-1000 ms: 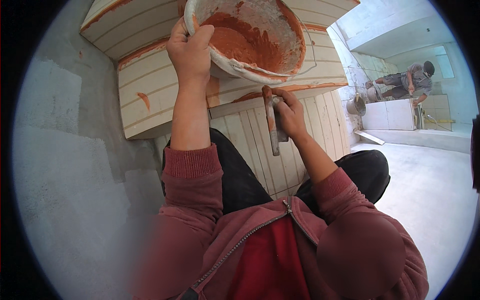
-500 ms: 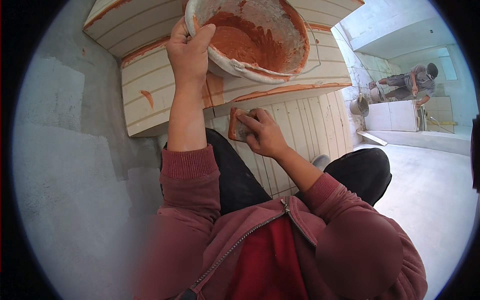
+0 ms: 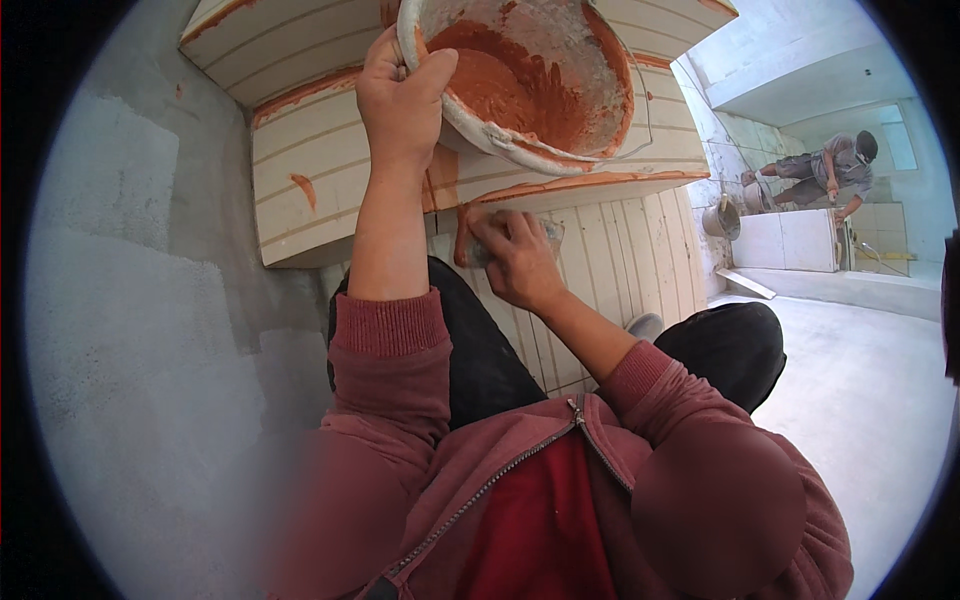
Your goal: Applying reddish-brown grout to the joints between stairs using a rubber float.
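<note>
My left hand grips the left rim of a grey bucket, thumb over the edge. The bucket is tilted toward me above the tiled step, and thick orange-red grout coats its inside. In my right hand is a flat scraper, its left edge smeared with the same grout. The scraper is just below the step's front edge, near the riser; whether it touches the tile I cannot tell. My fingers cover its middle.
Cream ribbed tile steps rise ahead, with grout along their joints. A grey plastered wall stands at left. Far right, a co-worker bends over white panels, near another bucket.
The scraper has turned in my right hand, so more of its flat plate shows right of my fingers. The bucket and my left hand have shifted slightly right and down.
</note>
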`<action>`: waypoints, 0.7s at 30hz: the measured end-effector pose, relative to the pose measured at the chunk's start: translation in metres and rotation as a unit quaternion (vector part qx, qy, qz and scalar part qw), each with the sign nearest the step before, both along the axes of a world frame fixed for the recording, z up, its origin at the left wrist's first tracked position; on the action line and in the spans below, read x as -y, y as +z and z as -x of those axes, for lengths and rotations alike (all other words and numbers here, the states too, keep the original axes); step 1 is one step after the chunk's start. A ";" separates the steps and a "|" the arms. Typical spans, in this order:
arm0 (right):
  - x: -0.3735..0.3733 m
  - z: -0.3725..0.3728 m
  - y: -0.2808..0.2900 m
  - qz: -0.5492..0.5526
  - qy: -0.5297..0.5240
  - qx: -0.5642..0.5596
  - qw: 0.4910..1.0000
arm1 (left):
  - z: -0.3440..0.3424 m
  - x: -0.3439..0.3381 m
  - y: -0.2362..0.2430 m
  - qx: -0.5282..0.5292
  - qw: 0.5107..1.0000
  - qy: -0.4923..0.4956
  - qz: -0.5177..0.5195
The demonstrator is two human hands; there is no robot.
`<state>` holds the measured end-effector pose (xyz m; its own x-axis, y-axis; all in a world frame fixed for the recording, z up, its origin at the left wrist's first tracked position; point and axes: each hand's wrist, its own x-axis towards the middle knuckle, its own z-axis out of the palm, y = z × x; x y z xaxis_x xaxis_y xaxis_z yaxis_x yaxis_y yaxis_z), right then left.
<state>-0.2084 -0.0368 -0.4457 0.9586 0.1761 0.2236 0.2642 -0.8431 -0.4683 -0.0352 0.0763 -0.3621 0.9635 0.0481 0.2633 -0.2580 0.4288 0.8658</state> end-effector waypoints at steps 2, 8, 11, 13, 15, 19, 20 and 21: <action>0.000 -0.006 0.004 0.001 -0.018 0.019 1.000 | -0.006 0.000 0.000 0.019 0.999 0.010 -0.024; 0.003 -0.004 0.006 0.004 -0.034 0.031 0.999 | -0.001 0.003 0.007 -0.008 0.999 -0.040 0.019; 0.006 0.002 -0.003 0.032 -0.007 -0.015 0.999 | 0.000 0.003 0.002 0.010 1.000 0.003 -0.006; 0.009 -0.002 0.000 0.020 -0.023 0.009 0.999 | -0.002 0.005 0.004 0.012 1.000 -0.009 -0.001; 0.010 0.001 0.001 0.006 -0.044 0.030 0.999 | 0.000 0.006 0.002 0.011 1.000 -0.026 0.003; 0.020 0.009 -0.002 -0.041 -0.046 -0.006 0.998 | -0.002 0.004 0.002 0.009 1.000 -0.006 -0.007; 0.025 0.013 -0.003 -0.105 -0.068 -0.001 0.992 | -0.001 0.004 0.003 0.010 1.000 -0.003 -0.012; 0.031 0.014 -0.004 -0.105 -0.068 -0.002 0.992 | 0.001 0.004 0.003 0.009 1.000 -0.002 -0.011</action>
